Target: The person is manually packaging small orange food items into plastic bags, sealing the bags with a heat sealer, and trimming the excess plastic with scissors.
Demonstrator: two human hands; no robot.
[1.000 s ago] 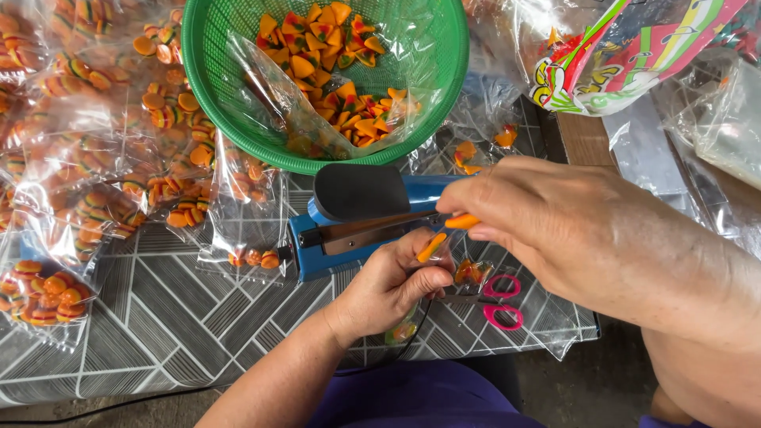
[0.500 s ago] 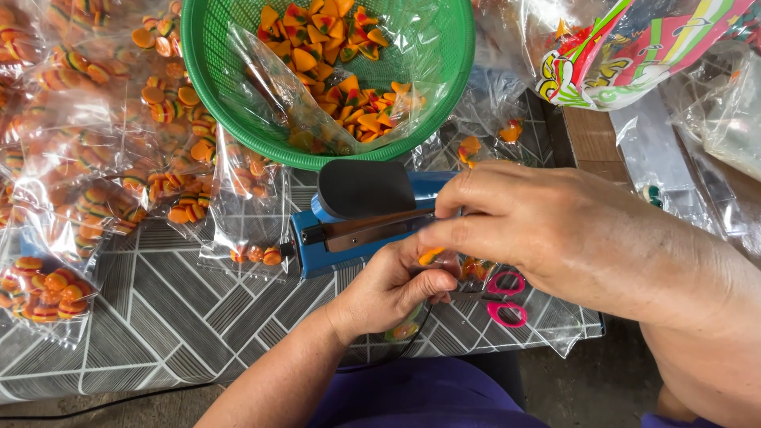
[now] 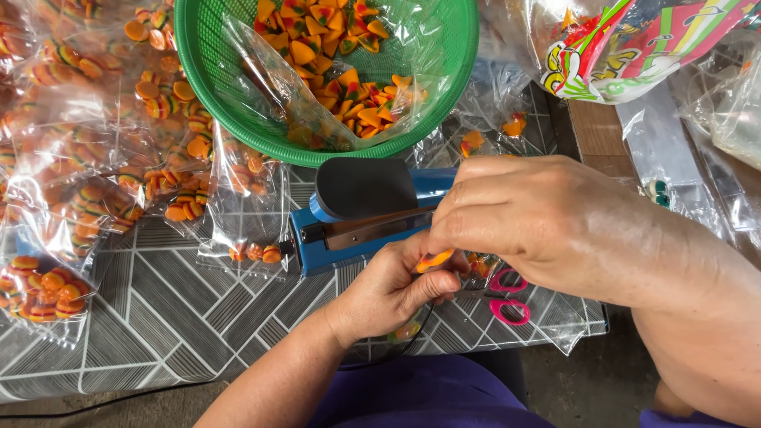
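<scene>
Both hands [image 3: 444, 261] pinching orange candy [image 3: 434, 260]

Left hand [image 3: 388, 289] curled palm-up, right hand [image 3: 507, 218] arched above, fingers pinched together

Your left hand [image 3: 392, 289] and right hand [image 3: 515, 218] pinch an orange candy [image 3: 434, 260] just before the blue heat sealer [image 3: 361, 218]; pink scissors [image 3: 501, 295] lie beside it.
</scene>
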